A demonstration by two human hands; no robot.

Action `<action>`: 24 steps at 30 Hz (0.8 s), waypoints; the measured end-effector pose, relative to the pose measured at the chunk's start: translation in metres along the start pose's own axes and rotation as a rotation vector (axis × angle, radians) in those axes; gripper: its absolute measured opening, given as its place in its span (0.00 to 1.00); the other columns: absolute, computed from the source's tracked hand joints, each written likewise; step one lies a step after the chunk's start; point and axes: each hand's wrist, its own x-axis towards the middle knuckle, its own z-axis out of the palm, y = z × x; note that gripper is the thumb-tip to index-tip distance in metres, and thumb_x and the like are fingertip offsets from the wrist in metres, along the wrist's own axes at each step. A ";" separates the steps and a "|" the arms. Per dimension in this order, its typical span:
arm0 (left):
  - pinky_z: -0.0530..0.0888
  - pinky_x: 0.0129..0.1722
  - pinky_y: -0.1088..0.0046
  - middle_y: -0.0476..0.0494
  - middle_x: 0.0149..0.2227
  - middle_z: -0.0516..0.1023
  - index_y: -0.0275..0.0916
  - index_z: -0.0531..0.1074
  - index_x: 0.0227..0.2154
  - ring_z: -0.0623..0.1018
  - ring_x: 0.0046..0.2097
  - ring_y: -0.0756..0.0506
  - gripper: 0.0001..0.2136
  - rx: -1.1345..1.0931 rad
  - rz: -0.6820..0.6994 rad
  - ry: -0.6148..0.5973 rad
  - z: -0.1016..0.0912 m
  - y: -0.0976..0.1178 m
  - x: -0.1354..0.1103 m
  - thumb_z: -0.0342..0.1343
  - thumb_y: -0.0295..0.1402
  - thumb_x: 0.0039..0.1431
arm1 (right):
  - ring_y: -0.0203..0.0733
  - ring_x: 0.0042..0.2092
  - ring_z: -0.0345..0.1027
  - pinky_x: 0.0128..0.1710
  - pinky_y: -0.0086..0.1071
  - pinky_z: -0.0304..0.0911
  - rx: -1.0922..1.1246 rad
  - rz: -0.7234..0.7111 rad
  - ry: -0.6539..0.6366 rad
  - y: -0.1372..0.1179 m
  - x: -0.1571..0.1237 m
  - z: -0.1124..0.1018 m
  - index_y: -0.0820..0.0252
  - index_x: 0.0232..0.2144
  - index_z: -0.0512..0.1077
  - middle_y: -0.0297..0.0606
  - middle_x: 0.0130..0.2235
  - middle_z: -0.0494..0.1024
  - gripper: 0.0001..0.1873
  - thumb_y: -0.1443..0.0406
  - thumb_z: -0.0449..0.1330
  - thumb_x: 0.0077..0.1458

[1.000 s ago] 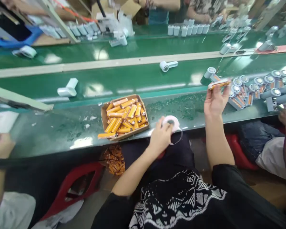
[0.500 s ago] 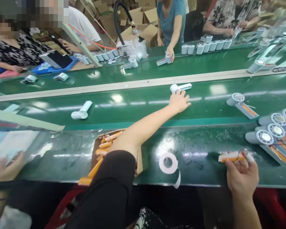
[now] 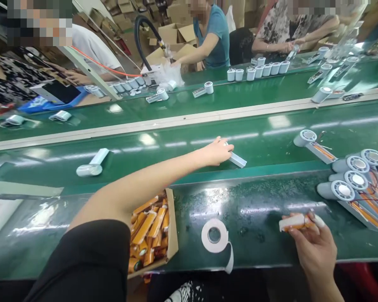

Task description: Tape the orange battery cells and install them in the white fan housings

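Observation:
My left hand (image 3: pixel 219 152) stretches out over the green belt, its fingers closed around the round head of a pale blue fan housing. That head is mostly hidden, while the open trough-like handle (image 3: pixel 238 160) points down to the right. Close to the table's front edge, my right hand (image 3: pixel 316 247) pinches an orange battery (image 3: pixel 309 223) with a white strip along its side. Between my hands lies a roll of white tape (image 3: pixel 207 237), its loose end hanging over the edge. Under my left forearm stands a carton (image 3: pixel 173 228) of orange batteries.
Several fan units (image 3: pixel 334 191) with batteries in their handles cluster at the right, with one more (image 3: pixel 305 138) behind them. Another pale housing (image 3: pixel 93 165) lies left on the belt (image 3: pixel 164 167). Beyond the light divider (image 3: pixel 195 118), co-workers stand beside a second belt carrying more fan parts.
My left hand has taken hold of the fan housing and drawn it nearer, its handle swinging round towards me. The right hand keeps the battery. Across the belt, a co-worker let go of a fan part.

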 end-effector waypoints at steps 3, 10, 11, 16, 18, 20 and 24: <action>0.73 0.58 0.62 0.38 0.50 0.86 0.42 0.86 0.39 0.79 0.52 0.37 0.12 -0.102 -0.126 -0.075 0.008 0.015 -0.011 0.62 0.23 0.56 | 0.51 0.40 0.88 0.39 0.41 0.87 -0.025 -0.014 -0.041 -0.011 0.021 0.027 0.50 0.51 0.83 0.39 0.43 0.90 0.23 0.65 0.79 0.53; 0.71 0.41 0.74 0.48 0.41 0.88 0.46 0.87 0.40 0.82 0.41 0.44 0.09 -0.228 -0.163 -0.074 -0.008 0.008 -0.004 0.64 0.33 0.59 | 0.50 0.47 0.86 0.56 0.46 0.81 -0.257 -0.073 -0.374 -0.010 0.122 0.126 0.57 0.54 0.82 0.37 0.46 0.89 0.25 0.58 0.73 0.55; 0.71 0.41 0.75 0.49 0.42 0.88 0.46 0.87 0.42 0.82 0.42 0.45 0.10 -0.252 -0.168 -0.063 -0.010 0.007 -0.005 0.64 0.34 0.60 | 0.50 0.48 0.86 0.57 0.45 0.81 -0.307 -0.087 -0.423 -0.006 0.133 0.136 0.57 0.55 0.82 0.37 0.46 0.89 0.24 0.58 0.71 0.56; 0.71 0.44 0.76 0.46 0.47 0.88 0.43 0.84 0.49 0.83 0.45 0.45 0.12 -0.352 -0.208 0.032 -0.012 0.006 -0.012 0.58 0.35 0.69 | 0.48 0.45 0.84 0.51 0.36 0.75 -0.903 -0.209 -0.609 0.002 0.152 0.157 0.56 0.55 0.81 0.40 0.43 0.89 0.18 0.61 0.62 0.66; 0.72 0.46 0.74 0.43 0.48 0.87 0.42 0.82 0.51 0.83 0.47 0.44 0.12 -0.380 -0.249 0.073 -0.007 0.008 -0.011 0.56 0.35 0.72 | 0.49 0.45 0.83 0.49 0.34 0.72 -1.127 -0.261 -0.660 -0.001 0.153 0.158 0.55 0.56 0.81 0.42 0.44 0.89 0.18 0.60 0.60 0.69; 0.72 0.47 0.73 0.41 0.52 0.86 0.41 0.79 0.53 0.82 0.50 0.42 0.12 -0.401 -0.293 0.105 -0.002 0.010 -0.006 0.53 0.35 0.75 | 0.51 0.47 0.83 0.48 0.34 0.70 -1.294 -0.294 -0.744 -0.007 0.155 0.162 0.53 0.58 0.81 0.43 0.47 0.89 0.19 0.58 0.59 0.71; 0.72 0.50 0.71 0.38 0.57 0.83 0.39 0.75 0.55 0.81 0.56 0.42 0.13 -0.415 -0.344 0.131 0.003 0.013 0.005 0.50 0.30 0.75 | 0.58 0.50 0.82 0.49 0.41 0.71 -1.570 -0.269 -0.883 -0.016 0.159 0.183 0.47 0.65 0.77 0.48 0.52 0.87 0.23 0.54 0.56 0.73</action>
